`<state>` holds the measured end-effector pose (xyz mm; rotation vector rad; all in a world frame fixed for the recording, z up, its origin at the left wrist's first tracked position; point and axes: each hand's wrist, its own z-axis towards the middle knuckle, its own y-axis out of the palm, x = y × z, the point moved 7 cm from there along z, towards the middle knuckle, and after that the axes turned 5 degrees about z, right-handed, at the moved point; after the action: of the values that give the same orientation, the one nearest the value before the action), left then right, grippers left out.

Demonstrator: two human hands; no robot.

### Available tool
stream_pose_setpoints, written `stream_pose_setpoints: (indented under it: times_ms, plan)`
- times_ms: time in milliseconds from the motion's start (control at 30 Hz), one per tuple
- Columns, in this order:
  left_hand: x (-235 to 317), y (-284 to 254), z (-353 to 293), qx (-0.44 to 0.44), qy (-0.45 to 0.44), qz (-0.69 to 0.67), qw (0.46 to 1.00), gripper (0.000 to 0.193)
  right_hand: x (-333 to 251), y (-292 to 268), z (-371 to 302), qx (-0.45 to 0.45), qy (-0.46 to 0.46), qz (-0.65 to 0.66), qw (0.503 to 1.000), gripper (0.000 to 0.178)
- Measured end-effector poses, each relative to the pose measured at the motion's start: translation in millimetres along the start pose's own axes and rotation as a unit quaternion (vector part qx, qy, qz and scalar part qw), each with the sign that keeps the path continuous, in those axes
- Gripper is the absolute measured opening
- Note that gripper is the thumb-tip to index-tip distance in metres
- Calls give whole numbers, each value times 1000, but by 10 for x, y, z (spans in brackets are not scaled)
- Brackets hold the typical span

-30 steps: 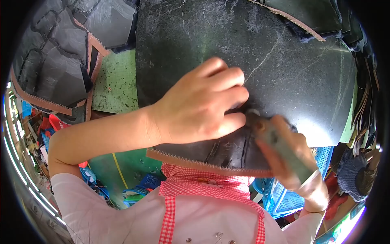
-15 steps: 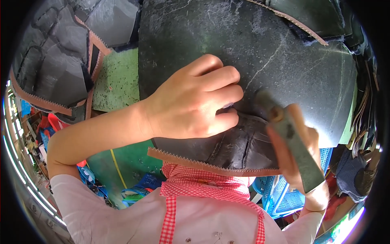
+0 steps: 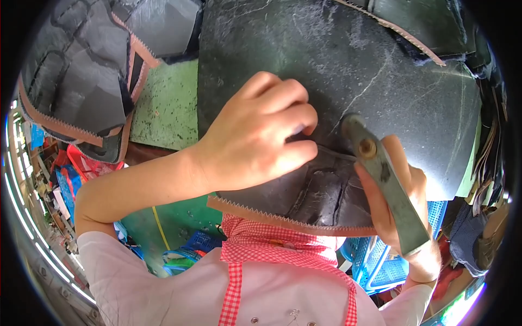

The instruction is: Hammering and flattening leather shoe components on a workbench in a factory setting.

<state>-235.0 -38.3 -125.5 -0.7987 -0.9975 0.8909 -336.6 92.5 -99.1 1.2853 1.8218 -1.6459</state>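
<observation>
My right hand (image 3: 399,190) grips a hammer (image 3: 389,185) with a grey metal head; the wooden handle end shows in its eye and the rest is hidden below. The hammer's rounded face hangs over the dark board, near the edge of a black leather-like panel (image 3: 326,198). This panel has stitched seams and a brown zigzag-cut border along its near side. My left hand (image 3: 261,133) is closed above the panel's far edge, fingers curled and thumb against them; what they pinch, if anything, is hidden.
A large scuffed black slab (image 3: 272,43) lies over a green board (image 3: 166,103). Similar black panels (image 3: 87,81) are piled at the left, and another (image 3: 418,24) lies far right. Blue baskets (image 3: 380,266) stand below at the right. Dark strips (image 3: 489,146) hang at the right edge.
The hammer was blurred by motion before and now shows sharply in nearly the same place. My left hand stays near the panel's edge. The whole view has shifted slightly.
</observation>
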Motion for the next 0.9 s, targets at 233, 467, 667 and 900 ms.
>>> stream_pose_setpoints:
  times_ms: [233,467,667,900]
  plan:
    - [-20,-5,-71,22,-13,-1,1000,27,-7,27,67,-8,11,5,1000,23]
    - [-95,-63,-76,12,-67,-51,996,23,-88,89,109,-14,-23,-66,997,19]
    - [-311,-49,-161,-133,-172,-67,974,17,-90,184,175,-88,17,32,995,19]
    - [-210,-141,-146,-13,-107,-43,993,19,-107,168,217,-72,3,27,997,12]
